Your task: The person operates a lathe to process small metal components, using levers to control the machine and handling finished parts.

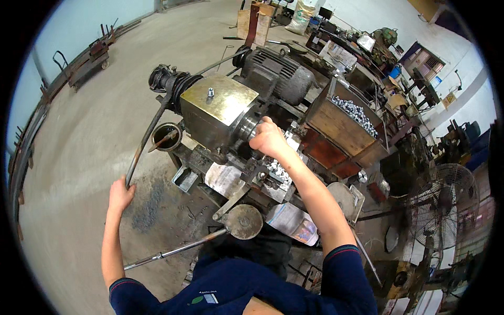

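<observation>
My left hand [120, 193] grips the lower end of a long curved metal lever [145, 137] that runs up to the left end of the machine. My right hand [267, 138] is closed at the spindle end of a brass-coloured metal housing [214, 107], fingers curled against the chuck; whether it holds a small part I cannot tell. Shiny metal pieces [277, 169] lie on the machine bed just below that hand. A grey ribbed electric motor [278, 73] sits behind the housing.
A wooden box [344, 128] full of shiny metal parts [357, 113] stands right of the machine. A round can [166, 136] sits at its left. A second rod with a disc [242, 221] sticks out below. A floor fan [443, 205] stands right; a cart [86, 60] far left.
</observation>
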{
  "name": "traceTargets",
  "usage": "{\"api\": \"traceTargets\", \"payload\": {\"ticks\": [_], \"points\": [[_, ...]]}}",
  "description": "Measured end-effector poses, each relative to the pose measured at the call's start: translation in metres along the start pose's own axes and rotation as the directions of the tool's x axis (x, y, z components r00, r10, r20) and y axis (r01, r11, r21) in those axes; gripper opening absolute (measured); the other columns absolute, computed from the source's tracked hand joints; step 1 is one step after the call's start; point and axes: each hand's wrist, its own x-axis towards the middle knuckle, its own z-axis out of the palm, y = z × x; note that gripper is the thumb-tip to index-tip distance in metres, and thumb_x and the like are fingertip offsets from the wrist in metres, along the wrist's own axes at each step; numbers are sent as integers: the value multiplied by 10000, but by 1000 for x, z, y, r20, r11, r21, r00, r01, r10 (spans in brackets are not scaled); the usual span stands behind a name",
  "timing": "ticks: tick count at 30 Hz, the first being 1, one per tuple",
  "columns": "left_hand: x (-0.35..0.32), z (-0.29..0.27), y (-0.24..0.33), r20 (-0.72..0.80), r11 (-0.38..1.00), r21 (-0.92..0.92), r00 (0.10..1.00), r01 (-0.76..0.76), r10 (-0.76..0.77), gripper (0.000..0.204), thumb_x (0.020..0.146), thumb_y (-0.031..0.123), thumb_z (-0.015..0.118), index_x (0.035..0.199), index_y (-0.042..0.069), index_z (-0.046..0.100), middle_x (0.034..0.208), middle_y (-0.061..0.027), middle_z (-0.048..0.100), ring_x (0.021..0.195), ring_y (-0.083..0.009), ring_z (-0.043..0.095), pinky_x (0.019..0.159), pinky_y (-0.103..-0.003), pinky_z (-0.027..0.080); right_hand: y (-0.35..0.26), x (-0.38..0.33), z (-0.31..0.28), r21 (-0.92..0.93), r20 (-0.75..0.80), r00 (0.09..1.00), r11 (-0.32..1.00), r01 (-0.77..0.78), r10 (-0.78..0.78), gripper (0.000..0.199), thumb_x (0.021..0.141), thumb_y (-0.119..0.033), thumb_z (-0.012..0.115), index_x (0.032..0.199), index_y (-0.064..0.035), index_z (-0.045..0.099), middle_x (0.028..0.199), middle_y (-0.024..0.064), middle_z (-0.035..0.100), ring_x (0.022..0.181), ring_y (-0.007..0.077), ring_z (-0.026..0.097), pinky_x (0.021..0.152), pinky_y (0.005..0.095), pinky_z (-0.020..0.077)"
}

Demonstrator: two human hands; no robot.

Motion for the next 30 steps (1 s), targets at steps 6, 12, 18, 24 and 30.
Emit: {"api": "traceTargets", "payload": {"ticks": [6,12,18,24,30], "points": [[49,-26,-37,12,923,356,986,149,-164,169,707,118,566,832,35,644,828,-189,639,805,-354,618,711,-433,492,0,-1,-1,-22,-34,999,1000,12,-12,284,548,-151,576,766,18,646,1296,322,368,980,471,534,902,399,446],[116,-40,-85,-109,831,451,944,327,-312,180,711,80,547,851,55,657,913,-174,643,855,-319,628,743,-423,498,0,6,-3,-50,7,1000,999,13,-13,252,543,-161,591,733,-2,637,1217,248,473,900,438,564,824,428,470],[111,-11,-59,-319,990,4,938,-142,136,279,750,92,558,1012,17,621,981,-180,622,931,-316,602,797,-405,473,6,-56,-42,19,-346,905,963,269,-246,294,557,-143,622,835,-53,591,1255,191,472,996,390,552,848,398,457],[80,164,19,461,842,-371,864,393,-200,450,695,256,675,1085,42,600,953,-156,650,888,-291,622,770,-370,479,81,-166,-87,122,-416,909,991,53,3,327,544,-137,618,861,-56,616,1278,174,473,1089,344,528,880,363,442],[66,198,60,450,842,286,840,-457,303,323,678,175,607,999,147,593,904,-121,647,845,-301,629,695,-415,500,166,-289,-95,140,-373,849,927,-348,375,301,559,-81,586,843,-3,646,1120,190,577,917,305,616,770,319,495]]}}
